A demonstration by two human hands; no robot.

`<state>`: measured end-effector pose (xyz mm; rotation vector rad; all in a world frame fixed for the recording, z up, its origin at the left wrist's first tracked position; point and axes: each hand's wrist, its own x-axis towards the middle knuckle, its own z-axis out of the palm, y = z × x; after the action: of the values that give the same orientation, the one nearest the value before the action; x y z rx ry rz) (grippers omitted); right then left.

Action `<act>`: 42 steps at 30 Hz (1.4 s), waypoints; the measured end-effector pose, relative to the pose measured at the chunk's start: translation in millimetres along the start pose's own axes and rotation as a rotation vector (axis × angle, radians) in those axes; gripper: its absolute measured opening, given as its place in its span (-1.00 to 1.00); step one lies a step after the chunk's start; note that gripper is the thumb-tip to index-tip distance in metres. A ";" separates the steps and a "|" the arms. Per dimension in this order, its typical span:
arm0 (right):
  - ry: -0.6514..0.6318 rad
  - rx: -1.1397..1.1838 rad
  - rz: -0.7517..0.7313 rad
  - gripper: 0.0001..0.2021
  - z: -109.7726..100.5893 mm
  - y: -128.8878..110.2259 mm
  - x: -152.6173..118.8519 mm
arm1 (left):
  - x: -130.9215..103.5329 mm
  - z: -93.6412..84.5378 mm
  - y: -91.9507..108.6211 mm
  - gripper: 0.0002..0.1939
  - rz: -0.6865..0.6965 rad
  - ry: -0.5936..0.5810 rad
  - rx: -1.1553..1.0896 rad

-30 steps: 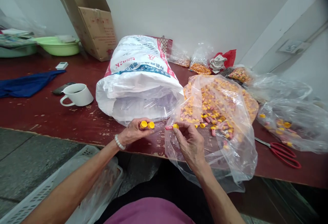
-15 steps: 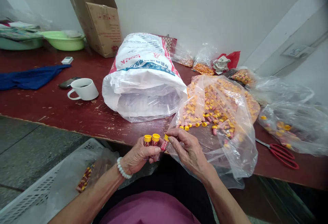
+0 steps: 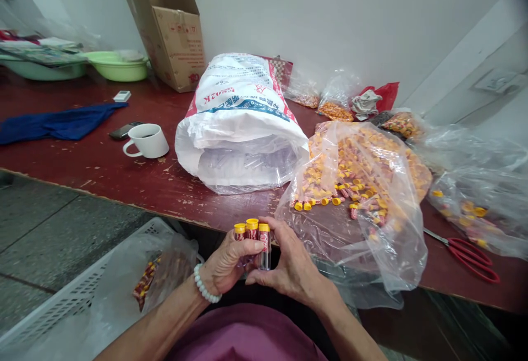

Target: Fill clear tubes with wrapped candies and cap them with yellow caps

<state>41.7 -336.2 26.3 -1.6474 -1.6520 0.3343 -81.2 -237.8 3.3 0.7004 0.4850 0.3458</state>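
Observation:
Small clear tubes (image 3: 252, 230) with yellow rims and red printed wraps stand upright side by side in front of me. My left hand (image 3: 229, 259), with a pale bead bracelet on its wrist, is wrapped round them, thumb across the front. My right hand (image 3: 291, 264) curves round the rightmost tube (image 3: 264, 248), forefinger near its yellow top and thumb near its bottom. Beyond the hands a clear plastic bag (image 3: 383, 234) lies open on the table, with many yellow-capped red pieces (image 3: 367, 190) in it. A white sack (image 3: 243, 124) lies with its mouth towards me.
On the red table (image 3: 103, 168) are a white mug (image 3: 150, 142), a blue cloth (image 3: 61, 121), a cardboard box (image 3: 179, 47), a green basin (image 3: 117, 69) and red scissors (image 3: 470, 256). Below left is a white basket (image 3: 61, 306) holding a plastic bag.
The third tube has come upright beside the other two. My right hand has moved from pinching its top to curving round its right side. The view has shifted slightly left.

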 end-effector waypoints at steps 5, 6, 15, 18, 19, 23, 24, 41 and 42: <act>-0.007 0.041 0.053 -0.05 2.6 -2.2 2.3 | -1.6 -3.2 -2.8 -0.74 -0.039 -0.022 -0.049; 0.007 0.011 0.035 -0.13 2.8 -2.6 3.3 | -2.7 -3.2 -2.9 -0.73 -0.038 -0.032 -0.066; 0.040 -0.208 -0.157 -0.37 25.8 1.9 11.0 | -13.9 -12.6 -11.2 -0.72 -0.053 -0.061 -0.213; -0.039 -0.247 -0.202 -0.28 32.6 -0.7 14.4 | -20.3 -18.4 -13.6 -0.73 -0.023 0.049 -0.238; -0.048 -0.258 -0.204 -0.31 34.0 -2.0 15.2 | -22.4 -18.8 -14.4 -0.73 -0.019 0.072 -0.251; -0.100 -0.241 -0.263 -0.59 38.1 -4.6 15.5 | -26.5 -18.2 -19.1 -0.72 -0.063 0.060 -0.345; -0.129 -0.223 -0.289 -0.62 39.3 -4.1 14.7 | -26.5 -18.9 -20.3 -0.72 -0.082 0.056 -0.375; -0.292 -0.149 -0.220 -0.27 69.0 -12.7 18.3 | -49.7 -72.2 -17.4 -0.72 0.017 0.295 -0.171; -0.258 -0.131 -0.187 -0.15 66.7 -11.3 17.7 | -54.0 -89.3 -11.5 -0.72 0.074 0.413 -0.053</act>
<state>-8.7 -299.5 -5.4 -1.5795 -2.0429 0.3630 -172.2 -223.6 -47.1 0.5964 0.8391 0.5756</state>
